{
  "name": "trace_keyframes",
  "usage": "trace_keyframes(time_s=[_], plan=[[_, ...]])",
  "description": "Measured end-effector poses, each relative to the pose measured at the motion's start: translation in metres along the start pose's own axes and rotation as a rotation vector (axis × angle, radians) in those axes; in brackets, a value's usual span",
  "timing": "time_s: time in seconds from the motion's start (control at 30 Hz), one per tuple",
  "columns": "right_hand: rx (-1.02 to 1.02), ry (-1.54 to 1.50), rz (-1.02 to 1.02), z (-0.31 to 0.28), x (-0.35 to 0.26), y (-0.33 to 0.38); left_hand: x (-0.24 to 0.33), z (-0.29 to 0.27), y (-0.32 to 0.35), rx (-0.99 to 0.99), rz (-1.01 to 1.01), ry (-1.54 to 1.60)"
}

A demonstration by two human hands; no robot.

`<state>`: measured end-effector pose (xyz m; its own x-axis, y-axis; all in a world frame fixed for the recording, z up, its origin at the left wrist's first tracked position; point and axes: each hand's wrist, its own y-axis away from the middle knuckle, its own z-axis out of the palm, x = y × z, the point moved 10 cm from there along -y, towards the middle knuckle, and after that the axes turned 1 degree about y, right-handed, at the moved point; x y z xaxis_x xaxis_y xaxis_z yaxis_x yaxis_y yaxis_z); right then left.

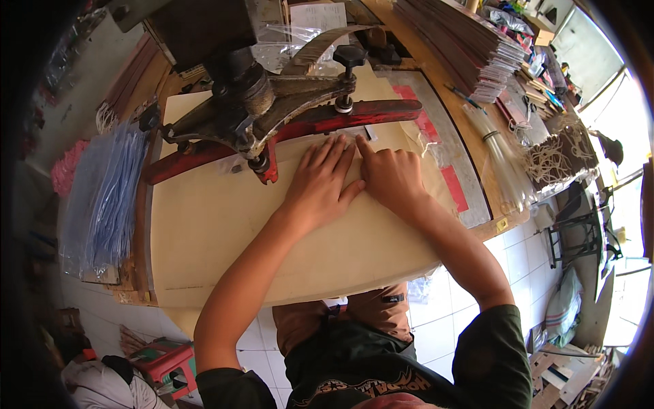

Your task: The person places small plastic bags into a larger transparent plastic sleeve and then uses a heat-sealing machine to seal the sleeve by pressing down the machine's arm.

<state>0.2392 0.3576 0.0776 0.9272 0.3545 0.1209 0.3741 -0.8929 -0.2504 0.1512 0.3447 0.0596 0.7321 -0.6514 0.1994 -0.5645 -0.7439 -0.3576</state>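
My left hand [321,178] lies flat on a large tan sheet [225,245], fingers stretched toward a long red bar [306,127]. Close beside it, my right hand [395,176] rests on the same sheet, its index finger straight and its other fingers bent under. I see nothing held in either hand. Under the fingertips, by the bar, there seems to be thin clear plastic; its outline is hard to make out. A small white piece [370,133] shows just past my right index finger. The bar hangs under a dark metal press head [248,102] with a black knob [349,56].
Blue-tinted plastic sleeves [105,198] hang at the table's left. On the right are red strips [454,189], a bundle of clear plastic [501,157], and white cords [562,158]. A tall stack of brown, plastic-edged pieces [470,48] stands at the far right.
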Motion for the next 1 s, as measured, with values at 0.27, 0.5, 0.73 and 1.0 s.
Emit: trace_keyframes(time_s=[0.27, 0.5, 0.73, 1.0], plan=[[0.024, -0.073, 0.074, 0.001, 0.014, 0.001, 0.002, 0.003, -0.003, -0.062, -0.02, 0.024], [0.034, -0.128, 0.128, 0.004, 0.018, 0.0, 0.0, 0.003, 0.0, -0.072, -0.029, 0.023], [0.047, -0.177, 0.152, 0.006, 0.018, 0.001, 0.019, -0.01, 0.024, -0.086, 0.101, 0.085], [-0.032, -0.217, 0.159, 0.004, 0.024, -0.002, -0.046, -0.129, 0.132, 0.316, -0.175, 0.049]])
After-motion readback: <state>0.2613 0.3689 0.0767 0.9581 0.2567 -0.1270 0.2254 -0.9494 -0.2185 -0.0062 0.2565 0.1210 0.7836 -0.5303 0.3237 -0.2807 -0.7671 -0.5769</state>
